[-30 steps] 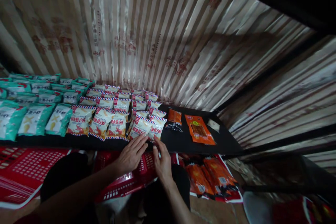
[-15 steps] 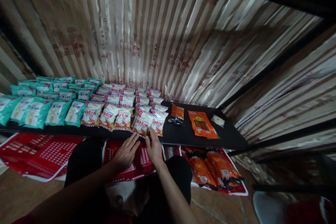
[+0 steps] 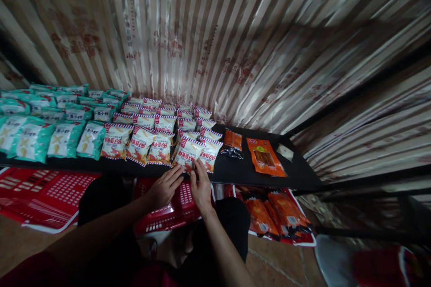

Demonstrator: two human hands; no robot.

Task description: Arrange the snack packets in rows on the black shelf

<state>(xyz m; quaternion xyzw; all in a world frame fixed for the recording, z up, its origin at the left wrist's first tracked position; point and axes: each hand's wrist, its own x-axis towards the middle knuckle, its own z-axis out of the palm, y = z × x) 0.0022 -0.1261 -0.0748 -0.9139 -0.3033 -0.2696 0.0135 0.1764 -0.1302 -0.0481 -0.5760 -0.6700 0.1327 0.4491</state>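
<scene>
Rows of cream-and-orange snack bags with striped edges stand on a black shelf (image 3: pixel 232 168). At the front right of these rows, a snack bag (image 3: pixel 189 152) leans back, partly overlapping another snack bag (image 3: pixel 210 154) on its right. My left hand (image 3: pixel 165 187) is at its lower left corner, fingers stretched out and close together. Against its lower right front rest the fingers of my right hand (image 3: pixel 202 184), extended, with the thumb apart. Neither hand is wrapped round the bag. Whether fingertips reach under its bottom edge is hidden.
Teal snack bags (image 3: pixel 62 139) fill the shelf's left. To the right lie a small orange pack (image 3: pixel 232 141), a flat orange packet (image 3: pixel 265 157) and a white piece (image 3: pixel 285 152). Below are red baskets (image 3: pixel 67 193), one with orange packs (image 3: pixel 288 210). A striped curtain (image 3: pixel 188 31) hangs behind.
The view has shifted slightly, so the shelf's right part appears farther right. Both hands stay at the same front snack bag, whose top looks tipped a little farther back.
</scene>
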